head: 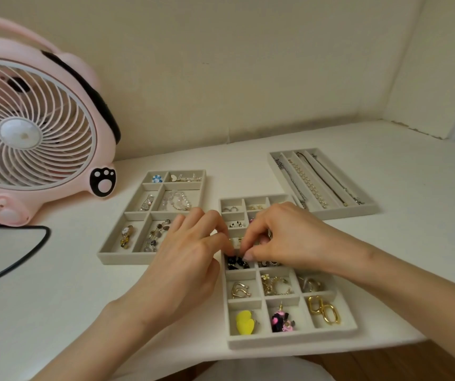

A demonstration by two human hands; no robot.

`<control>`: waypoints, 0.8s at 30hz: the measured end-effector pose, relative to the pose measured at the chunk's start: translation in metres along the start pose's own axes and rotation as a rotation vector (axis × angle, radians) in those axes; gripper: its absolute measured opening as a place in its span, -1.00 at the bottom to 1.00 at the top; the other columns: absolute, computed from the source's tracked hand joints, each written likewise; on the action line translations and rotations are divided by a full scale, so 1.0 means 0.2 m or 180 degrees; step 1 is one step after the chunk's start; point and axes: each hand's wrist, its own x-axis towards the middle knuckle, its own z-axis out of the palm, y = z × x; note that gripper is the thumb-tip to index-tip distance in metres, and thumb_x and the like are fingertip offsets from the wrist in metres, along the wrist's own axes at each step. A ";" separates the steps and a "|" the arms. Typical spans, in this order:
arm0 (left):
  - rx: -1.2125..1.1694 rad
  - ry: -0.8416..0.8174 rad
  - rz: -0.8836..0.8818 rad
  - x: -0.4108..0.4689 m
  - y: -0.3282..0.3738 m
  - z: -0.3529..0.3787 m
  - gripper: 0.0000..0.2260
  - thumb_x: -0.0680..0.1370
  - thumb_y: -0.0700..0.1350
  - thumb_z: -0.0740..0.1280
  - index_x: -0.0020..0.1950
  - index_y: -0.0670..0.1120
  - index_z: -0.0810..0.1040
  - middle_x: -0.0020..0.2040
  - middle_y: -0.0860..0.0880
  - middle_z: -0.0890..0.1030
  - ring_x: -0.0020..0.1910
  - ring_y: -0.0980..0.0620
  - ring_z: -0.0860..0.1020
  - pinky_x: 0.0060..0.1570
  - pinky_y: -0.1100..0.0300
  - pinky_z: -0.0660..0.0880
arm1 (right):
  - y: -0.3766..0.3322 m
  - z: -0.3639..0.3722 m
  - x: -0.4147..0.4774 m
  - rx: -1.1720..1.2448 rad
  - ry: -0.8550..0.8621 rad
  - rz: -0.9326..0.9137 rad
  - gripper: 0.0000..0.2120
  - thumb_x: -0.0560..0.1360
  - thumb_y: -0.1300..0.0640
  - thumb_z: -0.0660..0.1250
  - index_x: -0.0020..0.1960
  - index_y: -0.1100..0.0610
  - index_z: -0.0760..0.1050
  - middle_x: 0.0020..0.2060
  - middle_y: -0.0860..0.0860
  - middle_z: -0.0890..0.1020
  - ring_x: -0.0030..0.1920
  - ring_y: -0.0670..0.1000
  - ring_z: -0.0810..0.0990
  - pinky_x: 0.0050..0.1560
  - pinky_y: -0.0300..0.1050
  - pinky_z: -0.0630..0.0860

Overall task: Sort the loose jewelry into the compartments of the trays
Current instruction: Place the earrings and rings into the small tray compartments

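The left hand (190, 259) and right hand (281, 237) meet fingertip to fingertip over the grid tray (292, 342) on the white tabletop (56, 312). Curled fingers sit just above the compartment of black earrings (236, 263). Any pinched item is hidden.

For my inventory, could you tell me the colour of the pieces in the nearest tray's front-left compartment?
The pieces are bright yellow; head view.
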 end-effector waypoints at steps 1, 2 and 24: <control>0.0028 0.0006 0.0002 0.00 0.00 0.00 -0.62 0.28 -0.19 0.02 -0.16 0.01 0.59 -0.09 0.07 0.50 -0.11 0.02 0.37 -0.15 0.17 0.24 | 0.00 0.00 0.00 -0.0031 0.0027 -0.0012 -0.95 0.40 0.01 0.46 -0.14 -0.12 0.66 -0.45 -0.17 0.46 -0.39 -0.23 0.43 -0.38 -0.37 0.22; 0.0069 0.0014 0.0010 0.00 0.00 -0.01 -0.63 0.28 -0.19 0.02 -0.17 0.01 0.59 -0.09 0.06 0.51 -0.11 0.01 0.38 -0.15 0.17 0.24 | 0.00 0.01 0.00 -0.0058 0.0065 -0.0028 -0.95 0.40 0.00 0.46 -0.14 -0.11 0.66 -0.46 -0.16 0.46 -0.39 -0.22 0.43 -0.38 -0.36 0.22; 0.0091 -0.0151 0.0194 0.03 -0.04 -0.01 -0.65 0.25 -0.23 0.01 -0.18 0.00 0.54 -0.07 0.04 0.49 -0.12 0.02 0.35 -0.15 0.26 0.16 | -0.06 0.13 -0.01 -0.0610 0.0676 -0.0095 -0.92 0.43 0.00 0.37 -0.14 -0.06 0.64 -0.27 -0.15 0.48 -0.18 -0.08 0.46 -0.20 -0.20 0.26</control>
